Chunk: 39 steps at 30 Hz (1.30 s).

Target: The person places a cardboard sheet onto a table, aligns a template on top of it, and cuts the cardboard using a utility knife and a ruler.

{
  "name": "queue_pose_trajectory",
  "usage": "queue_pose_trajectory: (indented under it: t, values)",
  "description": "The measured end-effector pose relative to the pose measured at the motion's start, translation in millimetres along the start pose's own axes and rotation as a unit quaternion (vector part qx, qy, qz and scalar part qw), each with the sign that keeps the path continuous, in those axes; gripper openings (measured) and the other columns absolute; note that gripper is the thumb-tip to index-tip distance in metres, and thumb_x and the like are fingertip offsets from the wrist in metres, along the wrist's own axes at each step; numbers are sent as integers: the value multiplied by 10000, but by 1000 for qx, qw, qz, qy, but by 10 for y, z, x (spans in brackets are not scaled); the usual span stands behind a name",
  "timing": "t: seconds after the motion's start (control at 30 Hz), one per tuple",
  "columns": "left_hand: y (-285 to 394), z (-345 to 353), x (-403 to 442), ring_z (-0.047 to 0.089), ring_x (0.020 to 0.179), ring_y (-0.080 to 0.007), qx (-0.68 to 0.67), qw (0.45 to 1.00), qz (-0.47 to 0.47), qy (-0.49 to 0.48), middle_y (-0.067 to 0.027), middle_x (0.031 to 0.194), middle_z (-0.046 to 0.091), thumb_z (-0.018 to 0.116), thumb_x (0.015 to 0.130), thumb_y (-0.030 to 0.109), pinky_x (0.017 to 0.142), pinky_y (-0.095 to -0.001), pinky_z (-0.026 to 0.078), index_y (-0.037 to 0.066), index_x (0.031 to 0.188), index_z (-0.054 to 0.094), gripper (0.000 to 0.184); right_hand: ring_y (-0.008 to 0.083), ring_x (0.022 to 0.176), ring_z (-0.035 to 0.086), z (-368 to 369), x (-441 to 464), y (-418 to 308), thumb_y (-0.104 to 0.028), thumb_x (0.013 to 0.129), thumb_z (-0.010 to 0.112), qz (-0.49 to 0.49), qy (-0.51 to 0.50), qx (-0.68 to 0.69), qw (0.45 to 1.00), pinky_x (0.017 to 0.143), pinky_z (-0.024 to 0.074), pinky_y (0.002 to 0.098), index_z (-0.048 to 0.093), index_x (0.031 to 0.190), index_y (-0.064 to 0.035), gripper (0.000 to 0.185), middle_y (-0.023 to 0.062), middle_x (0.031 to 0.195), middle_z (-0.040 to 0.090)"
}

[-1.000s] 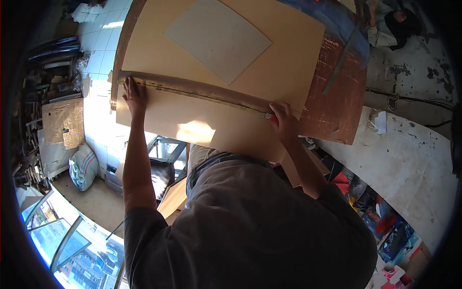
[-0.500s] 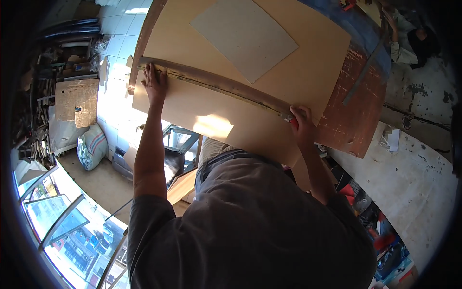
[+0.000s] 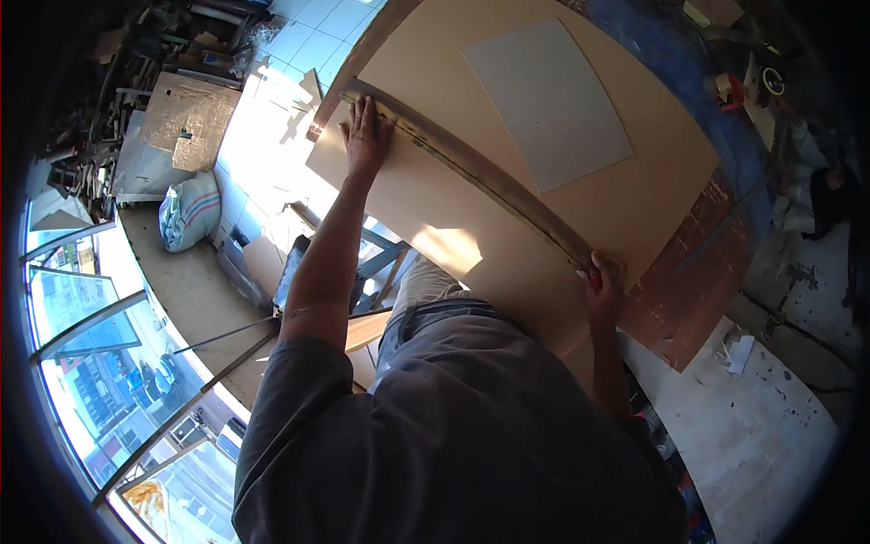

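A long bar slants across a tan board, a hand at each end

The bar lies flat on the board, running from the board's far-left edge toward its right side. At the far end, the left hand rests on it with fingers apart, palm down, gripping nothing. At the near end, the right hand is closed on a red-handled tool; the tool's tip is too small to make out.

Between the hands, the bar's near edge is unobstructed, and the board strip on that side carries only a patch of sunlight. Beyond the bar there is less room: a grey sheet lies on the board, one corner near the bar.

The board's right edge overlaps a scuffed reddish-brown surface, with a blue surface past its far side. A red object sits beyond the blue, and another person is at the far right. The wearer's torso closes off the near side. A pale tabletop stands to the right; well off to the left are a striped sack and a cardboard panel.
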<state>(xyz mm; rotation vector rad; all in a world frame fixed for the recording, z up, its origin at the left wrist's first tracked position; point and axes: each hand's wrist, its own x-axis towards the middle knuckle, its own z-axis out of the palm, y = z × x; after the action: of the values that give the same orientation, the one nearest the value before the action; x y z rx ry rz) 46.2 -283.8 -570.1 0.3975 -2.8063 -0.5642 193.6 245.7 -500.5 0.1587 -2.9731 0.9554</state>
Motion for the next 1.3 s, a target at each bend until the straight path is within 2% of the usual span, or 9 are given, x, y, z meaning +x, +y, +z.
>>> queue_pose_trajectory:
  t: [0.1,0.3,0.37,0.47,0.97,1.17,1.23,1.27,1.3]
  values:
    - [18,-14,-14,212,1512,-331,-11,1000,-10,8,-133,1612,296,553,969,502,1187,-616,128,115,1544,330,728,308,1083,616,36,-21,75,-251,799,816,-21,5,-6,1000,870,540,429,665,1258,-147,494,127,1199,536]
    - [43,-14,-7,208,1512,-335,-6,1000,-12,4,-141,1614,288,556,964,516,1186,-617,132,105,1532,349,732,322,1117,593,30,-13,27,-185,790,825,-7,0,20,1000,918,517,428,661,1261,-134,501,129,1215,547]
    - [50,-13,-7,207,1512,-334,-2,1000,-17,3,-143,1615,284,553,964,522,1186,-618,133,104,1533,346,735,319,1111,571,16,-8,3,-151,820,807,-15,-3,20,1000,916,499,403,651,1237,-65,453,140,1184,522]
    - [68,-23,-10,208,1512,-331,0,1000,-17,2,-144,1616,281,537,971,524,1188,-614,130,103,1534,343,730,326,1117,595,38,-8,56,-145,786,826,-17,4,31,999,929,513,414,661,1244,-98,489,135,1198,562]
    - [145,3,-3,162,1527,-313,11,998,-52,-30,-117,1642,221,515,984,519,1196,-594,142,148,1560,295,721,333,1094,585,28,-14,39,-147,794,822,2,-7,30,1000,917,506,417,659,1235,-76,475,144,1175,550]
    - [461,-54,-43,140,1529,-328,20,994,-93,-57,-155,1642,197,600,912,579,1197,-599,130,70,1563,247,899,311,1099,579,45,-14,73,-198,819,817,-16,2,34,999,900,514,394,661,1236,-84,460,141,1184,534]
    - [702,-173,-153,61,1536,-356,7,990,-90,-113,-213,1647,109,682,794,673,1188,-628,102,13,1568,176,1136,314,1090,587,26,-22,45,-213,809,821,-6,4,24,1000,903,516,402,663,1235,-92,470,136,1176,539]
    - [795,-223,-233,61,1536,-356,6,989,-87,-116,-213,1647,109,682,794,673,1188,-628,102,13,1568,176,1136,317,1080,595,22,-21,32,-227,799,825,3,4,16,1000,905,518,411,664,1233,-100,481,131,1169,544]
    - [885,-276,-315,13,1535,-362,18,986,-68,-152,-224,1647,53,724,732,694,1181,-647,91,2,1570,112,1247,317,1080,595,37,-19,42,-227,799,825,8,5,15,1000,905,518,411,664,1233,-100,481,131,1169,544]
